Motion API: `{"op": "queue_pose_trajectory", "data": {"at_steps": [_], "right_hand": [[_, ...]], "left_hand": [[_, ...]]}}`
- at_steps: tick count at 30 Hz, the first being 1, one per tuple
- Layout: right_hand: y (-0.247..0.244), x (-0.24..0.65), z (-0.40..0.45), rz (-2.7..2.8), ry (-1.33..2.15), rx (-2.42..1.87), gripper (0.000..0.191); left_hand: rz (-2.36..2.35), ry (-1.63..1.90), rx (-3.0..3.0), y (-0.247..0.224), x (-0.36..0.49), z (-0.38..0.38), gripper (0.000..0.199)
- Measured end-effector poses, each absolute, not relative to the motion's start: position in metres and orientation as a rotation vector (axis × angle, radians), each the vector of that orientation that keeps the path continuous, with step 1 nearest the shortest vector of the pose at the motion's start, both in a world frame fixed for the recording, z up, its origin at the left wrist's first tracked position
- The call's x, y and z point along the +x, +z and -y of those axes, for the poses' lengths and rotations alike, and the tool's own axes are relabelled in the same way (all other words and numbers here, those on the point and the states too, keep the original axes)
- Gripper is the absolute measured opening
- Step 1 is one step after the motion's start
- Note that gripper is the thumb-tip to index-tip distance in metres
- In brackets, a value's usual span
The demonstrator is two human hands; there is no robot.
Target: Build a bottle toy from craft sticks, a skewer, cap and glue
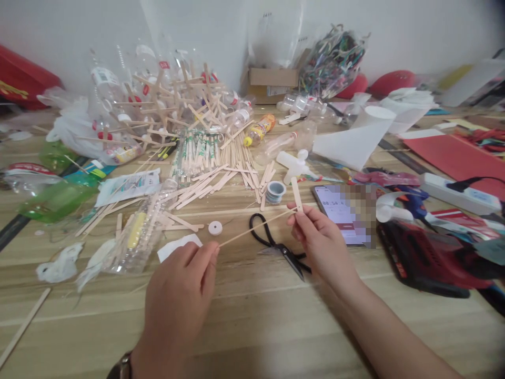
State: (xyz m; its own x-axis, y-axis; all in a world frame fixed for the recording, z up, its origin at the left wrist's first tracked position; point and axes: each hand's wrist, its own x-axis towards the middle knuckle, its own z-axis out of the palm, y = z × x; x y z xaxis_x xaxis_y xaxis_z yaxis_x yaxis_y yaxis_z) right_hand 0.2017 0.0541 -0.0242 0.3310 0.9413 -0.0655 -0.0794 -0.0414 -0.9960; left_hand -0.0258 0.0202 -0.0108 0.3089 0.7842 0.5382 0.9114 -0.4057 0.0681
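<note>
My left hand (179, 287) is closed in a pinch on the near end of a thin wooden skewer (256, 228). The skewer slants up to the right, and its far end meets a flat craft stick (296, 195). That craft stick stands nearly upright between the thumb and fingers of my right hand (317, 237). Whether the skewer passes through the stick or only touches it, I cannot tell. Black-handled scissors (282, 248) lie on the table below the skewer, between my hands. A small white round disc (215, 228) rests just beyond my left hand.
Loose craft sticks (201, 189), a spool (275, 191) and plastic bottles (262, 129) spread beyond my hands. At right lie a phone (333, 210) and a red-and-black power tool (426, 252). A clear bottle piece (134, 247) lies at left; a cardboard box (272, 77) stands behind.
</note>
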Motion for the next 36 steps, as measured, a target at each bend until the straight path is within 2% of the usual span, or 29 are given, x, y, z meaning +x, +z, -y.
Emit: {"op": "queue_pose_trajectory", "data": {"at_steps": [8,14,27,36], "right_hand": [[-0.025,0.203,-0.054,0.881,1.003,-1.315,0.030],[-0.017,0.202,-0.055,0.719,1.134,-1.179,0.023],[-0.013,0.205,-0.058,0.433,1.359,-1.070,0.025],[-0.010,0.204,-0.055,0.582,1.345,-1.067,0.026]], "left_hand": [[1.559,-0.736,-2.330,-0.008,-0.025,-0.019,0.034],[1.566,-0.724,-2.352,-0.007,-0.026,-0.017,0.033],[1.594,-0.692,-2.379,-0.009,-0.024,-0.016,0.032],[1.633,-0.705,-2.393,-0.009,-0.024,-0.017,0.032]]}}
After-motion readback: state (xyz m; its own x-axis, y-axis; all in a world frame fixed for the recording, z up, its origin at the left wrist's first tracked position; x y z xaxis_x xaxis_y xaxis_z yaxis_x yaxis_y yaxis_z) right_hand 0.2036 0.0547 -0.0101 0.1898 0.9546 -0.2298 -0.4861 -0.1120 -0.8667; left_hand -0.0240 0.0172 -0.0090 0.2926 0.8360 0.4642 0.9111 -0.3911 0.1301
